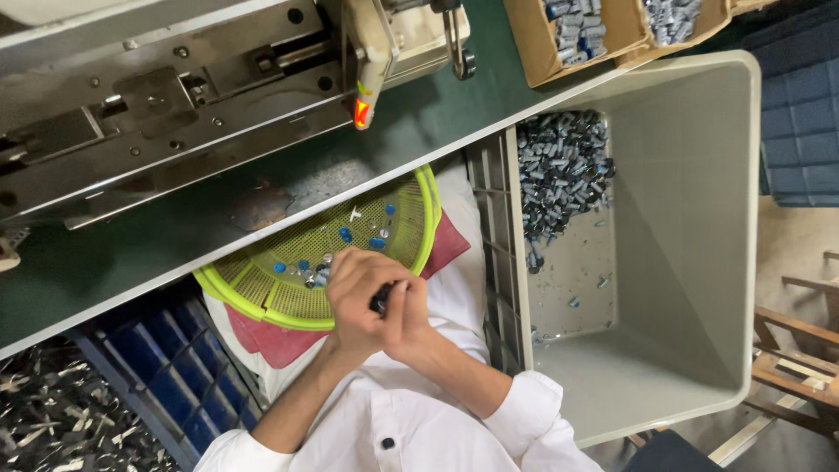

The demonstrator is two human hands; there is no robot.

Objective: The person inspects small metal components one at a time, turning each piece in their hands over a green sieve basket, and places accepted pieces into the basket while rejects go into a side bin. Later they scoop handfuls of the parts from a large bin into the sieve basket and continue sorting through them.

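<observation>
My left hand [354, 293] and my right hand [409, 322] are pressed together over the near rim of a yellow-green mesh basket [253, 301]. Between the fingers of both hands sits a small dark cylindrical part [380, 300], mostly hidden by them. The basket rests on a red cloth [271, 343] on my lap and partly under the table edge. Several small blue and grey parts [345, 234] lie scattered on its mesh. Both my forearms are in white sleeves.
A large grey plastic bin [690, 262] stands to the right with a pile of small dark and blue cylinders [559, 166] at its far end. A metal machine [175, 96] with a lit orange lamp [360, 112] sits on the green table. Cardboard boxes [533, 39] hold more parts. A blue crate [166, 371] is at lower left.
</observation>
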